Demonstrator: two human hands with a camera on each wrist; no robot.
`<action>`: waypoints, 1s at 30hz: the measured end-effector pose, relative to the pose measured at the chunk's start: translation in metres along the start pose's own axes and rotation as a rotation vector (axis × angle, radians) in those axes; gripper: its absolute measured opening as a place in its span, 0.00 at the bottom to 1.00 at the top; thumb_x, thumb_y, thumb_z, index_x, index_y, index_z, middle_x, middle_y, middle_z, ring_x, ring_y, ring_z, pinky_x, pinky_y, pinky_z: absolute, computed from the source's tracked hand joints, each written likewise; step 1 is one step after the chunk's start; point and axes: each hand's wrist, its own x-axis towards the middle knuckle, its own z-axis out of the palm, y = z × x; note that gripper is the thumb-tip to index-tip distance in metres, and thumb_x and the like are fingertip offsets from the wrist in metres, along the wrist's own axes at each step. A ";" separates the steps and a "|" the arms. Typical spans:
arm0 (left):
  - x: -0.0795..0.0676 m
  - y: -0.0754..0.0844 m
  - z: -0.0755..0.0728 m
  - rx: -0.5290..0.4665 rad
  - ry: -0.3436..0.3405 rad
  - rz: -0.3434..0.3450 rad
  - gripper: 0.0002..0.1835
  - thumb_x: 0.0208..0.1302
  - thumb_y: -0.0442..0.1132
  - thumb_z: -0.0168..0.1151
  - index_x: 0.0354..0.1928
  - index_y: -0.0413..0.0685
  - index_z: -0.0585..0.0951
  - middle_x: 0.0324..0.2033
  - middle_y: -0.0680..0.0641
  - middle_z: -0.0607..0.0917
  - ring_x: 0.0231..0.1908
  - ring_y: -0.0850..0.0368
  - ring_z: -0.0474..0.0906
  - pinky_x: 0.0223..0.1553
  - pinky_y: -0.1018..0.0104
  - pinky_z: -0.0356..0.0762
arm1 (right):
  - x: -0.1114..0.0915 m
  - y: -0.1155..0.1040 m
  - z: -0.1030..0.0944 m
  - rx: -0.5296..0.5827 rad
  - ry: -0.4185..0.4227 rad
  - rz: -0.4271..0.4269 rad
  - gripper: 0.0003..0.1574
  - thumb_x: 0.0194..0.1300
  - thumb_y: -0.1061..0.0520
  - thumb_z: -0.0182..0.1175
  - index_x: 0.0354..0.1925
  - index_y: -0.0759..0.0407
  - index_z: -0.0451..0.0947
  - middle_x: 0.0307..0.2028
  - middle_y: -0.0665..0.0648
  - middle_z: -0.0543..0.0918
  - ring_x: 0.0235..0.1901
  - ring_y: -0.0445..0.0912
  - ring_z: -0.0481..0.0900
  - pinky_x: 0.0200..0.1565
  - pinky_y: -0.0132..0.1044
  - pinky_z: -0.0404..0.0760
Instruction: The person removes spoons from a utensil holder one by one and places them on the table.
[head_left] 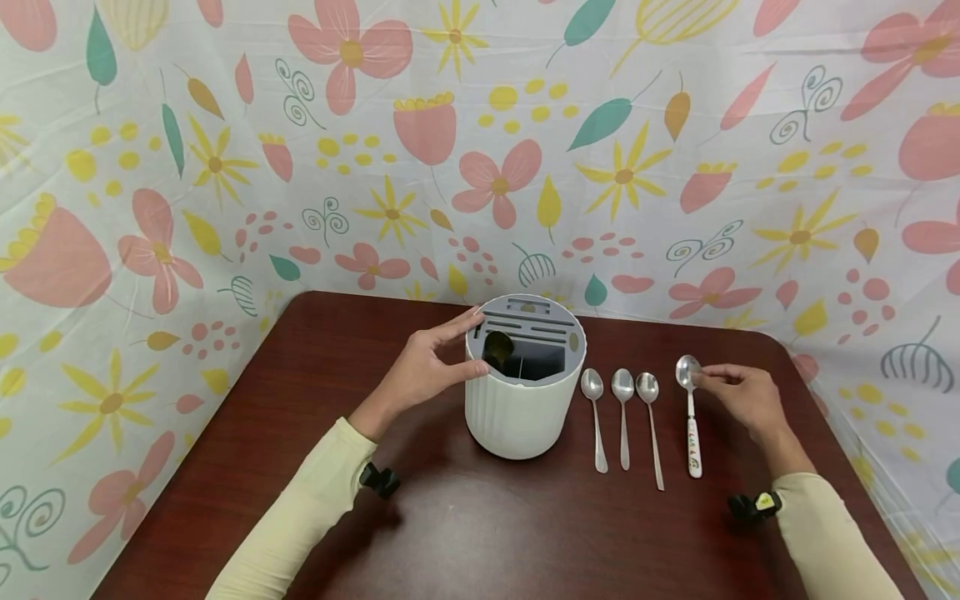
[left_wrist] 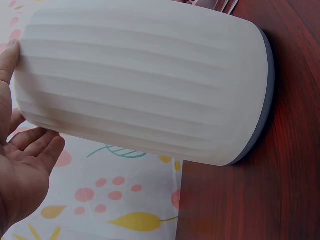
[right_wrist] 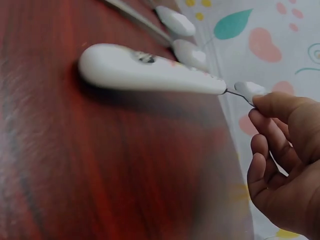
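A white ribbed utensil holder with a grey slotted top stands upright on the table. My left hand rests against its left side at the rim, thumb toward the front and fingers spread behind; the left wrist view shows this hand beside the ribbed wall. One dark, rounded utensil head shows inside the left compartment. At the right, my right hand pinches a spoon with a decorated white handle near its bowl. In the right wrist view, thumb and forefinger meet at the spoon's metal end.
Between holder and right hand lie three plain metal spoons: a left one, a middle one and a right one, bowls pointing away. The dark wooden table ends at a flower-patterned curtain.
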 end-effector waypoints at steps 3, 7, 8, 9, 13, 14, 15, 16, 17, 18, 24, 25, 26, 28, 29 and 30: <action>-0.002 0.013 -0.002 0.000 -0.005 -0.002 0.37 0.57 0.42 0.70 0.68 0.45 0.68 0.69 0.47 0.66 0.69 0.57 0.60 0.63 0.45 0.62 | -0.002 0.004 0.003 -0.006 0.012 -0.009 0.30 0.53 0.34 0.68 0.43 0.55 0.85 0.30 0.38 0.82 0.34 0.37 0.72 0.32 0.29 0.70; -0.002 0.018 -0.003 0.000 -0.005 -0.011 0.38 0.57 0.45 0.70 0.68 0.44 0.68 0.69 0.47 0.65 0.69 0.56 0.60 0.63 0.45 0.62 | -0.004 0.007 0.007 -0.004 0.010 -0.015 0.30 0.53 0.35 0.68 0.45 0.54 0.85 0.29 0.40 0.85 0.32 0.33 0.73 0.32 0.27 0.70; -0.002 0.018 -0.003 -0.002 -0.004 -0.013 0.38 0.57 0.45 0.70 0.68 0.45 0.68 0.69 0.47 0.65 0.69 0.57 0.60 0.63 0.45 0.62 | -0.005 0.007 0.008 -0.004 0.005 -0.015 0.30 0.53 0.35 0.68 0.45 0.54 0.85 0.29 0.41 0.86 0.32 0.32 0.74 0.32 0.27 0.70; -0.002 0.017 -0.003 -0.005 -0.004 -0.013 0.38 0.57 0.44 0.71 0.68 0.45 0.68 0.69 0.47 0.66 0.69 0.57 0.60 0.63 0.45 0.62 | -0.005 0.008 0.009 -0.005 0.000 -0.015 0.30 0.54 0.35 0.68 0.45 0.54 0.84 0.29 0.43 0.86 0.31 0.31 0.74 0.31 0.27 0.70; -0.001 0.005 0.000 -0.009 0.003 -0.012 0.37 0.56 0.43 0.71 0.68 0.51 0.68 0.69 0.52 0.66 0.68 0.61 0.60 0.64 0.45 0.62 | -0.008 0.008 0.012 -0.019 -0.016 -0.025 0.28 0.55 0.36 0.67 0.45 0.54 0.84 0.30 0.48 0.88 0.30 0.28 0.74 0.33 0.28 0.69; 0.000 0.000 0.000 -0.006 0.007 -0.010 0.37 0.56 0.44 0.71 0.68 0.53 0.69 0.69 0.54 0.66 0.68 0.62 0.60 0.64 0.45 0.62 | -0.008 0.009 0.013 -0.026 -0.016 -0.026 0.28 0.56 0.35 0.66 0.44 0.54 0.85 0.31 0.50 0.88 0.30 0.28 0.74 0.33 0.28 0.69; 0.001 -0.004 0.001 -0.006 0.009 -0.006 0.38 0.56 0.45 0.71 0.68 0.54 0.69 0.69 0.55 0.66 0.68 0.63 0.60 0.64 0.45 0.62 | -0.008 0.009 0.014 -0.029 -0.014 -0.026 0.28 0.56 0.36 0.67 0.44 0.54 0.85 0.31 0.51 0.88 0.30 0.28 0.73 0.34 0.28 0.68; 0.001 -0.008 0.001 -0.004 0.011 -0.004 0.38 0.55 0.46 0.72 0.68 0.56 0.69 0.68 0.57 0.66 0.68 0.63 0.60 0.64 0.45 0.62 | -0.009 0.009 0.015 -0.032 -0.013 -0.026 0.28 0.56 0.36 0.67 0.44 0.55 0.85 0.32 0.52 0.88 0.30 0.27 0.73 0.34 0.29 0.68; 0.001 -0.012 0.002 0.000 0.014 0.000 0.38 0.55 0.48 0.72 0.68 0.58 0.69 0.68 0.58 0.66 0.68 0.64 0.60 0.63 0.46 0.62 | -0.009 0.009 0.015 -0.038 -0.012 -0.024 0.28 0.55 0.36 0.67 0.43 0.55 0.85 0.32 0.53 0.88 0.29 0.26 0.73 0.34 0.29 0.68; 0.001 -0.014 0.002 0.002 0.016 0.006 0.38 0.55 0.49 0.71 0.68 0.60 0.69 0.68 0.59 0.66 0.68 0.65 0.60 0.63 0.46 0.63 | -0.009 0.010 0.016 -0.044 -0.007 -0.020 0.28 0.55 0.35 0.67 0.43 0.55 0.85 0.32 0.54 0.88 0.29 0.25 0.72 0.34 0.30 0.68; 0.001 -0.016 0.002 0.007 0.020 0.015 0.38 0.55 0.50 0.71 0.68 0.61 0.69 0.68 0.59 0.66 0.68 0.66 0.60 0.63 0.49 0.64 | -0.010 0.013 0.019 -0.112 0.030 -0.064 0.25 0.54 0.35 0.68 0.36 0.54 0.87 0.29 0.55 0.88 0.27 0.20 0.67 0.42 0.43 0.67; 0.001 -0.014 0.002 0.004 0.019 0.011 0.37 0.55 0.48 0.71 0.68 0.59 0.69 0.68 0.59 0.66 0.68 0.65 0.60 0.63 0.48 0.63 | -0.010 0.013 0.019 -0.123 0.039 -0.081 0.24 0.54 0.36 0.68 0.35 0.54 0.87 0.28 0.55 0.88 0.27 0.22 0.69 0.43 0.45 0.67; 0.001 -0.010 0.002 0.002 0.018 0.007 0.37 0.55 0.47 0.71 0.68 0.58 0.69 0.68 0.57 0.66 0.68 0.64 0.60 0.63 0.48 0.63 | -0.010 0.012 0.019 -0.137 0.049 -0.101 0.23 0.54 0.37 0.69 0.33 0.54 0.88 0.26 0.55 0.88 0.27 0.25 0.71 0.43 0.48 0.67; 0.000 -0.003 0.001 -0.008 0.016 -0.001 0.37 0.56 0.45 0.71 0.68 0.53 0.69 0.69 0.54 0.66 0.68 0.63 0.60 0.64 0.47 0.62 | -0.011 0.011 0.018 -0.162 0.067 -0.134 0.20 0.54 0.38 0.69 0.31 0.53 0.88 0.24 0.54 0.87 0.28 0.34 0.77 0.44 0.51 0.67; 0.000 0.002 0.001 -0.010 0.012 -0.004 0.37 0.56 0.43 0.71 0.68 0.51 0.69 0.69 0.52 0.66 0.68 0.62 0.60 0.64 0.46 0.62 | -0.012 0.011 0.018 -0.175 0.075 -0.145 0.20 0.55 0.39 0.69 0.30 0.53 0.88 0.24 0.54 0.87 0.30 0.40 0.79 0.44 0.52 0.68; -0.001 0.006 0.001 -0.012 0.009 -0.006 0.37 0.56 0.42 0.71 0.68 0.49 0.68 0.69 0.51 0.66 0.68 0.60 0.60 0.64 0.46 0.62 | -0.012 0.011 0.018 -0.185 0.082 -0.152 0.19 0.55 0.39 0.69 0.30 0.53 0.88 0.23 0.53 0.87 0.31 0.46 0.80 0.44 0.53 0.68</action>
